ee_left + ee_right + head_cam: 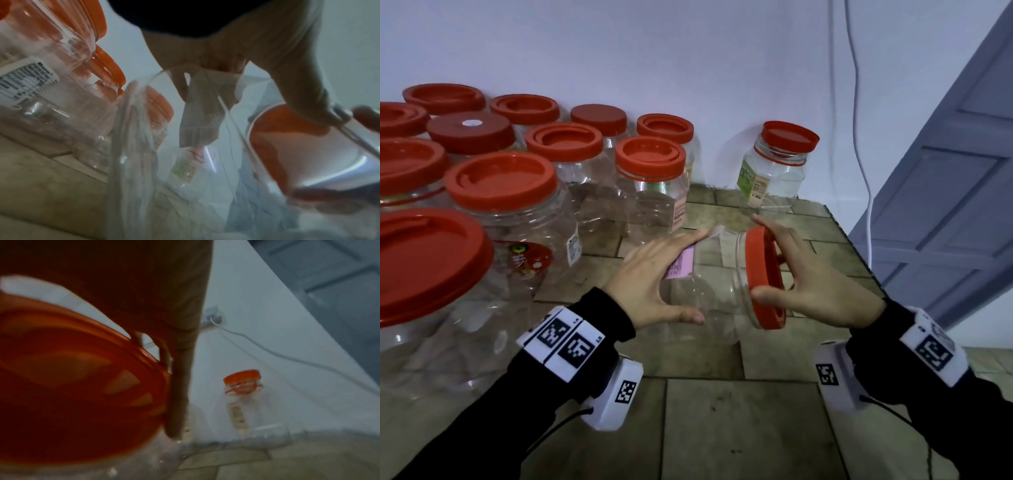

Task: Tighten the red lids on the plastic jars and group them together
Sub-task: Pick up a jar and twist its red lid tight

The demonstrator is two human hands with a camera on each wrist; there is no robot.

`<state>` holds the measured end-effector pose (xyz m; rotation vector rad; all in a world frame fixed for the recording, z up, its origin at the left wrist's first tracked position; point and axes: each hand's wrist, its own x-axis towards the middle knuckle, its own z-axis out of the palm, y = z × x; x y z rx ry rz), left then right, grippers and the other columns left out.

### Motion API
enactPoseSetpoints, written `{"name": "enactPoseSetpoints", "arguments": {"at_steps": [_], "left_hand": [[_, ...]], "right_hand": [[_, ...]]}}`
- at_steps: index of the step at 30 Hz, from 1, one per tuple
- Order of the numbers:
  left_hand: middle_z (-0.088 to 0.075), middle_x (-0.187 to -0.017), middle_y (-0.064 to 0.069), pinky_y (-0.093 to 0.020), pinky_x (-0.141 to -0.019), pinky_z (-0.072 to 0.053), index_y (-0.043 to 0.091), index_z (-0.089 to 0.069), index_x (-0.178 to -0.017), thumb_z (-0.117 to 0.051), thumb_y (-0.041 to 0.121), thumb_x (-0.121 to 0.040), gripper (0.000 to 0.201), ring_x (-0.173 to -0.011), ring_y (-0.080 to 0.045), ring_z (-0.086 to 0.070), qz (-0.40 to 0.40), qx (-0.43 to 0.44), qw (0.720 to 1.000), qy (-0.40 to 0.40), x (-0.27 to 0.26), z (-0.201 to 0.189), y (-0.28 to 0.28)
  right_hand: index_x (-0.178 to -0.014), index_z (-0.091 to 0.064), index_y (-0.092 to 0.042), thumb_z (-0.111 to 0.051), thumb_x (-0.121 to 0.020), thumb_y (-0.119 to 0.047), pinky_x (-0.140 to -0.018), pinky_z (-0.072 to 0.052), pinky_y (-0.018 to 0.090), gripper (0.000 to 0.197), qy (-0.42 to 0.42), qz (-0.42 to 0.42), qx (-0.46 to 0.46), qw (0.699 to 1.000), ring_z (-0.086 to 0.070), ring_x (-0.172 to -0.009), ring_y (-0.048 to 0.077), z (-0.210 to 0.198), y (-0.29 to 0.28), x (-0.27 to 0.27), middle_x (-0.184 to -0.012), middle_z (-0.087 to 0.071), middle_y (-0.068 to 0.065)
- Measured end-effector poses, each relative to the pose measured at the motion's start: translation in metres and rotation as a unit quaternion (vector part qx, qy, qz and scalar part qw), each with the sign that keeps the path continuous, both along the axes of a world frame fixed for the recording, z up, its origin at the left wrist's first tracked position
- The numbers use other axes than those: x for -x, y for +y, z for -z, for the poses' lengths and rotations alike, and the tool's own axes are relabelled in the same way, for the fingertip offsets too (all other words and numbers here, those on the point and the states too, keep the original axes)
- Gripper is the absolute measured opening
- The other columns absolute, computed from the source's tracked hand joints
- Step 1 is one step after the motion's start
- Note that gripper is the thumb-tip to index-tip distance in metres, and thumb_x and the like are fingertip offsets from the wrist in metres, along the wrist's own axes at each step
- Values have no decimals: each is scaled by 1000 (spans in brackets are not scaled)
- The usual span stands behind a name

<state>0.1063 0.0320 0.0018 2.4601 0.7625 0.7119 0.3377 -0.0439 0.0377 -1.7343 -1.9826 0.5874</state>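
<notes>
A clear plastic jar (pixel 709 284) with a pink label is held on its side above the table, its red lid (pixel 763 277) facing right. My left hand (pixel 697 275) grips the jar body, fingers over the top and thumb underneath. My right hand (pixel 758 257) grips the lid by its rim, thumb on the near edge and fingers on the far edge. In the left wrist view the jar (pixel 205 162) and its lid (pixel 287 154) sit blurred under my palm. The right wrist view is filled by the lid (pixel 72 394), with one finger (pixel 180 386) along its edge.
Several red-lidded jars (pixel 517 178) stand grouped at the left and back against the wall. One jar with a green label (pixel 774 171) stands alone at the back right. The table edge (pixel 852 246) runs along the right, with a grey door (pixel 945 188) and a hanging cable (pixel 859 102) beyond it.
</notes>
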Motion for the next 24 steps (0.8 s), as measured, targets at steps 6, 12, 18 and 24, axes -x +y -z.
{"name": "enactPoseSetpoints", "arguments": {"at_steps": [6,12,18,24], "left_hand": [[-25,-135,28,-33,-99,-26,49,-16,-133,-51,84,-48,99,-122,5,-27,4,-13,1000,0,-2,2,1],[-29,-129,33,-23,-101,-23,49,-22,-132,-56,83,-43,101,-122,6,-30,36,35,999,-12,-4,-7,12],[-36,-133,21,-27,-103,-24,54,-21,-128,-53,87,-40,99,-126,-4,-33,34,57,998,1,-3,-8,22],[-30,-122,37,-4,-95,-20,61,-20,-123,-58,84,-36,98,-118,12,-27,31,98,995,-8,2,-10,30]], "right_hand": [[-131,-31,-31,-45,-48,-86,-82,-53,47,101,62,106,71,990,-51,-111,23,1,5,9,-124,-45,1],[-136,-5,-46,-70,-44,-71,-100,-43,41,115,-15,-11,-16,1000,-39,-124,13,9,-6,1,-138,-24,-10],[-139,-15,-28,-76,-53,-60,-107,-31,30,110,-161,-174,-162,958,-27,-132,20,5,5,-10,-141,-21,2],[-136,-20,-32,-79,-54,-48,-100,-36,49,101,-267,-246,-241,900,-27,-127,39,1,16,-12,-140,-25,10]]}}
